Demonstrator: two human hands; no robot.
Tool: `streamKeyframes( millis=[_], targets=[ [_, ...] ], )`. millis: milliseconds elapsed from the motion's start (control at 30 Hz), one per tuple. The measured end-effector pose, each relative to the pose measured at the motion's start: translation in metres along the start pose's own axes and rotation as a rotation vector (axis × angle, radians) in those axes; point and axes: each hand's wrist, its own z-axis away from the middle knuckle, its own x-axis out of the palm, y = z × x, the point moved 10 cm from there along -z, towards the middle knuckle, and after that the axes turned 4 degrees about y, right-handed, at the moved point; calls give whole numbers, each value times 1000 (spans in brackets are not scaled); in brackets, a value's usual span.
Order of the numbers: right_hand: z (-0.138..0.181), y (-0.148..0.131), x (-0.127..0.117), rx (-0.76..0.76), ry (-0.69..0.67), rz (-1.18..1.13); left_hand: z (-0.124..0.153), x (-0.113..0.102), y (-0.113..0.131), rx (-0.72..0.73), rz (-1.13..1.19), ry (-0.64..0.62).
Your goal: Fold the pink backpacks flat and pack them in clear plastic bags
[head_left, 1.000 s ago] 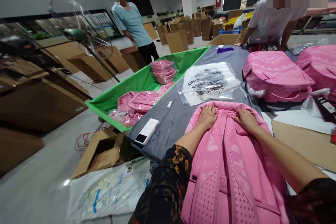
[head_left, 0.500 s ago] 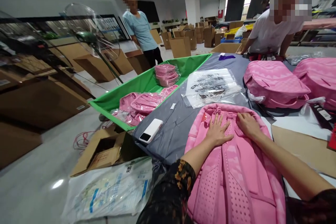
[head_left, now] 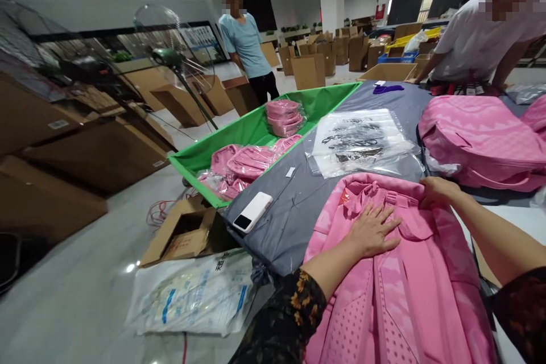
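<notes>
A pink backpack (head_left: pixel 409 290) lies on the grey-covered table in front of me, its strap side facing up. Fingers spread, my left hand (head_left: pixel 373 231) rests flat on the upper part of the straps. At the top right edge of the backpack, my right hand (head_left: pixel 439 190) has its fingers curled around the rim, gripping it. Beyond the backpack lies a stack of clear printed plastic bags (head_left: pixel 362 142). More pink backpacks (head_left: pixel 482 139) sit to the right, behind my right hand.
A white phone-like device (head_left: pixel 252 211) lies on the table's left side. Alongside stands a green fabric bin (head_left: pixel 328 103) holding wrapped pink bags (head_left: pixel 251 161). An open carton (head_left: pixel 170 239) and a plastic package (head_left: pixel 196 296) are at lower left. Two people (head_left: pixel 247 45) stand across, near a fan (head_left: pixel 166 57).
My right hand has moved from the strap tops to the backpack's top right edge and closed on it. My left hand stays flat on the straps. The view has swung left.
</notes>
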Motion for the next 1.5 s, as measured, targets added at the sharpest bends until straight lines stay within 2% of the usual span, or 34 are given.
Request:
streamKeyframes(
  millis=[100,167,333,433,533,700,767,933,1067,1167,1300,1400,1500],
  targets=[
    [6,-19,-12,-37,-23,77,-4,5,-6,-52,22,-65],
    [10,-48,-29,-101,15,107,-5,4,-7,-60,18,-54],
    [-4,-168,-71,-392,147,50,-6,-6,-4,-19,-28,53],
    [-29,-220,-71,-485,76,78,-6,-1,-6,-41,-30,-4],
    [-50,-242,-61,-547,-52,142,-5,2,-7,-41,-17,-22],
    [-72,-254,-45,-610,-128,194,1,-13,-2,16,-22,205],
    [-79,-261,-37,-603,-124,202,2,-16,-1,24,-23,242],
    [-75,-275,-25,-527,-69,184,-3,-5,-19,-163,12,14],
    [-55,-258,-31,-461,10,155,-3,-4,-21,-218,43,-83],
    [-55,-236,-29,-433,-24,130,-3,-4,-21,-214,34,-48],
    [-77,-215,-21,-355,-87,55,-5,-4,-23,-186,44,45],
    [-88,-209,-19,-274,-72,-27,-9,-3,-28,-178,76,61],
    [-83,-204,-24,-214,-29,-103,-12,-3,-34,-195,121,109]
  ],
)
